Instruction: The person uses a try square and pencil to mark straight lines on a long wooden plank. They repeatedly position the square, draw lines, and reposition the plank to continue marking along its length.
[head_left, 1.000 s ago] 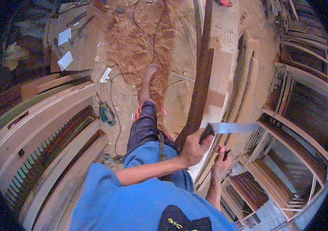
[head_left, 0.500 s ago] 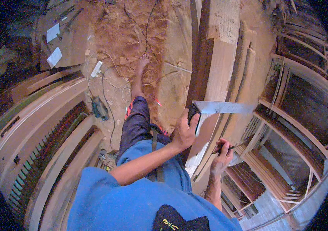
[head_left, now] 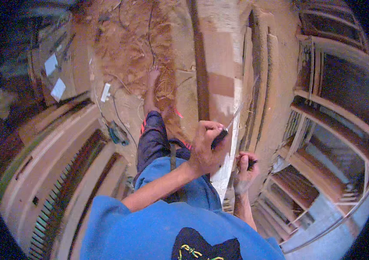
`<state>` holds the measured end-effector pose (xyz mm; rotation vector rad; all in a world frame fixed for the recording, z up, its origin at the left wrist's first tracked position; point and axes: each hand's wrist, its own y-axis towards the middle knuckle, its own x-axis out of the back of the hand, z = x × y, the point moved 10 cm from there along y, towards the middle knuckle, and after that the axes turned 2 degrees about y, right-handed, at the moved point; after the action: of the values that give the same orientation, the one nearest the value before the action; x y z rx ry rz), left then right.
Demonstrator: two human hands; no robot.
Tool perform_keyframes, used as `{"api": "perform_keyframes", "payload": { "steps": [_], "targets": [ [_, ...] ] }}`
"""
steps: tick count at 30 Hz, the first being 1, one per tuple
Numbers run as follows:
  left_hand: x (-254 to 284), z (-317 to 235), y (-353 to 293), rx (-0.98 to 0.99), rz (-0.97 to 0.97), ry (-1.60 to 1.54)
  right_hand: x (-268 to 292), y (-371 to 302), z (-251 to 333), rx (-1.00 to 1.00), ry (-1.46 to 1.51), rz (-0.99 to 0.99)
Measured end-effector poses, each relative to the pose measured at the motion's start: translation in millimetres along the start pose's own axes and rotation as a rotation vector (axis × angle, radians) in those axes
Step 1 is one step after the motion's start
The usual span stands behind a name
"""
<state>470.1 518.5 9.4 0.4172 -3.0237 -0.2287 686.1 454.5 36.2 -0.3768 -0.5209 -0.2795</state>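
Try square (head_left: 220,138) has swung edge-on, left fingers (head_left: 211,125) curled closed around it.

- Head view: the left of two worn fisheye cameras, looking steeply down.
- Nearest: the blue shirt (head_left: 158,232), below both grips.
- Near, around mid-frame: left grip (head_left: 206,149), right grip (head_left: 246,171).
- Farther, beyond the grips: the floor (head_left: 124,47).
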Motion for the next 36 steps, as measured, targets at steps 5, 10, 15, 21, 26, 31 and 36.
{"api": "perform_keyframes", "payload": {
  "steps": [5, 10, 15, 21, 26, 31, 36],
  "targets": [
    [-57, -65, -15, -0.11, 0.5, -0.135, 15, -44, -5, -0.014, 0.547, -0.083],
    [-116, -99, -48, -0.336, 1.007, -0.018, 34, -78, -18, -0.255, 0.727, -0.447],
    [-158, -101, -87, -0.461, 1.447, 0.049, 26, -111, -59, -0.688, 0.9, -0.729],
    [-123, -70, -108, -0.666, 2.02, 0.324, -58, -162, -61, -0.718, 0.94, -1.03],
    [-120, -50, -72, -0.804, 2.036, 0.442, -155, -175, -72, -0.882, 1.304, -1.19],
    [-123, -38, -88, -1.071, 2.111, 0.541, -196, -153, -69, -0.672, 1.496, -1.266],
    [-116, -17, -123, -1.33, 2.222, 0.587, -213, -149, -86, -0.705, 1.443, -1.374]
  ]
}}
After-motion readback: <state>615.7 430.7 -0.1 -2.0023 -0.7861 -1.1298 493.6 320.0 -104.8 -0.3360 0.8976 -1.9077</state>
